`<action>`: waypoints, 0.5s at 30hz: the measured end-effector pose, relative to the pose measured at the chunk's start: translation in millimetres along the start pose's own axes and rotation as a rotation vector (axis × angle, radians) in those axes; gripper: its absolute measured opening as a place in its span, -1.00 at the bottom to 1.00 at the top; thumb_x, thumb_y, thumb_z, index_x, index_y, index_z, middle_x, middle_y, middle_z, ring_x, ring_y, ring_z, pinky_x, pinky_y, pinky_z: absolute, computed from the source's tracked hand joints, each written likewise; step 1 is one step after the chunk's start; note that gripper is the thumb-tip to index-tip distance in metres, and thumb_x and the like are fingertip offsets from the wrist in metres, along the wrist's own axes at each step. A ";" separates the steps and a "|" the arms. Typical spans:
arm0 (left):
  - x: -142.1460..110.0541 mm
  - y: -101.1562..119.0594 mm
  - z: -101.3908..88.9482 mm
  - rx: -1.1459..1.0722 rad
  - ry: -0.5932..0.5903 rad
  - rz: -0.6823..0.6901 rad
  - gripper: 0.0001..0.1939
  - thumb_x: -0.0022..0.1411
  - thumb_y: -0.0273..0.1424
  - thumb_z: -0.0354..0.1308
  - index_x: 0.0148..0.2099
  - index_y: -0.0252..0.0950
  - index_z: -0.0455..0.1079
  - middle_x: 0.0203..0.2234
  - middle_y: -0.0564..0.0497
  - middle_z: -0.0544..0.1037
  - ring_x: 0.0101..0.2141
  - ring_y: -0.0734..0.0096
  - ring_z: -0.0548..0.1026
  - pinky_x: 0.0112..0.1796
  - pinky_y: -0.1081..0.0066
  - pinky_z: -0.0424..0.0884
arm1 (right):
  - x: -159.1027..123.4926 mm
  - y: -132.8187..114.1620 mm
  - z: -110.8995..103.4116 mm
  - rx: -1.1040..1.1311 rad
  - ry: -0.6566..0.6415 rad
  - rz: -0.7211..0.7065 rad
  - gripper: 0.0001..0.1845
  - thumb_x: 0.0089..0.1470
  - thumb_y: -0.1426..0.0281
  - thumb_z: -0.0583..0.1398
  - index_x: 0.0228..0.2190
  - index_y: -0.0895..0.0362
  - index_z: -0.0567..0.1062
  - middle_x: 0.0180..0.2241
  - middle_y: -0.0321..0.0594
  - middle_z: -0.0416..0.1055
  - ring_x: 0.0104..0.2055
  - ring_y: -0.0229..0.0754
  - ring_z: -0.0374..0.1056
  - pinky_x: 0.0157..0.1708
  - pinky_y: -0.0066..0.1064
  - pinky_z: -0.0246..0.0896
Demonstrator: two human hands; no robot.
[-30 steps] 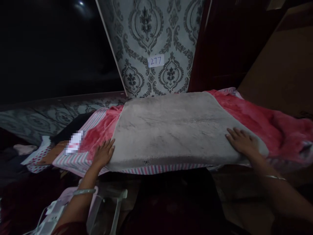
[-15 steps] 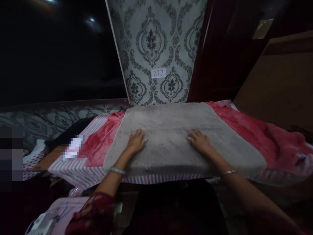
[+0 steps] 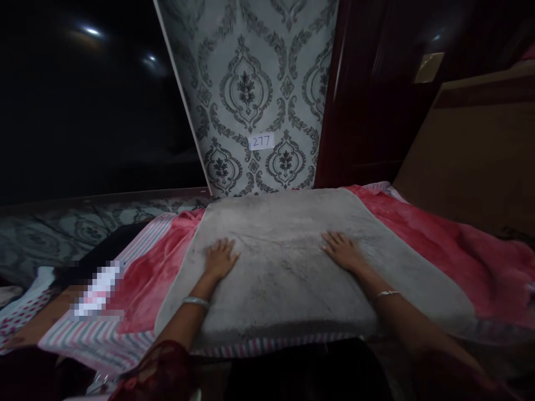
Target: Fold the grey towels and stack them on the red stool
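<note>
A grey plush cloth [image 3: 288, 250] lies spread flat across the middle of the view, over a pink fleece blanket [image 3: 422, 234] with a striped border. My left hand [image 3: 218, 258] rests palm down on the left half of the grey cloth, fingers stretched out. My right hand [image 3: 343, 250] lies flat on the right half, fingers apart as well. Each wrist wears a thin metal bangle. Neither hand holds anything.
Behind the cloth stands a grey damask-patterned panel [image 3: 251, 89] with a small paper tag [image 3: 261, 141] reading 277. A dark wooden door [image 3: 368, 100] and a brown board [image 3: 472, 145] are at the right. Red-dotted white fabric [image 3: 25, 312] lies at the far left.
Both hands moved from the outer near edges of the grey cloth inward onto its middle. The view has shifted, so the cloth now sits lower and closer.
</note>
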State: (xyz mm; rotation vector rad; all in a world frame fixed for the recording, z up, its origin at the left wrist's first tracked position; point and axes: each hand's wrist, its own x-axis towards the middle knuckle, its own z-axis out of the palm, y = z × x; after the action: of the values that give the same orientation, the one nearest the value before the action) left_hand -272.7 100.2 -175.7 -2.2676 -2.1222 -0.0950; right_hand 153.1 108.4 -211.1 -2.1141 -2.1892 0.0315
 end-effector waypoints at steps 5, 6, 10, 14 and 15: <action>-6.9 -68.8 -16.9 0.022 0.123 -0.151 -0.52 0.35 -0.17 0.13 0.24 -0.23 0.31 0.19 -0.17 0.37 0.12 0.07 0.40 0.09 -0.06 0.37 | -16.0 113.9 0.0 -0.012 0.043 0.340 -0.31 0.31 0.05 -0.17 0.38 -0.03 0.09 0.42 -0.15 -0.09 0.42 0.15 -0.10 0.26 0.23 -0.08; -6.2 -73.5 -19.9 0.027 0.130 -0.153 -0.53 0.34 -0.19 0.17 0.21 -0.27 0.33 0.14 -0.16 0.41 0.06 0.12 0.44 0.04 -0.01 0.43 | -18.1 123.4 -2.7 -0.011 0.044 0.392 -0.31 0.31 0.05 -0.18 0.37 -0.03 0.12 0.41 -0.12 -0.05 0.41 0.17 -0.08 0.24 0.26 -0.04; 15.5 -54.6 -24.4 0.027 0.161 -0.127 -0.53 0.34 -0.19 0.17 0.21 -0.27 0.33 0.14 -0.17 0.41 0.06 0.12 0.44 0.03 0.00 0.44 | -7.0 91.4 -21.3 -0.035 0.105 0.413 -0.36 0.33 0.14 -0.17 0.30 0.07 0.26 0.36 0.02 0.07 0.38 0.22 -0.04 0.19 0.26 0.04; 56.9 21.1 -16.3 -0.016 0.092 0.078 -0.47 0.44 -0.16 -0.07 0.38 -0.13 0.17 0.37 -0.14 0.18 0.35 -0.01 0.09 0.25 -0.12 0.13 | 27.7 -16.9 -31.5 0.025 0.102 -0.005 -0.41 0.34 0.23 -0.13 0.32 0.02 0.23 0.38 -0.07 0.02 0.40 0.09 -0.06 0.28 0.12 -0.06; 67.2 43.7 -13.2 -0.034 0.029 0.192 -0.44 0.45 -0.17 -0.12 0.42 -0.15 0.10 0.40 -0.11 0.11 0.38 0.00 0.01 0.28 -0.14 0.04 | 37.0 -43.4 -30.7 0.065 0.078 -0.104 -0.41 0.34 0.23 -0.12 0.33 -0.02 0.20 0.40 -0.11 -0.02 0.41 0.06 -0.07 0.29 0.09 -0.07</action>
State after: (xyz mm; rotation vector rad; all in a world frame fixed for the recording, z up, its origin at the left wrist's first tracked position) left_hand -225.0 163.3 -157.1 -2.4593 -1.8911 -0.1583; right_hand 111.3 142.0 -174.9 -1.9317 -2.2183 0.0121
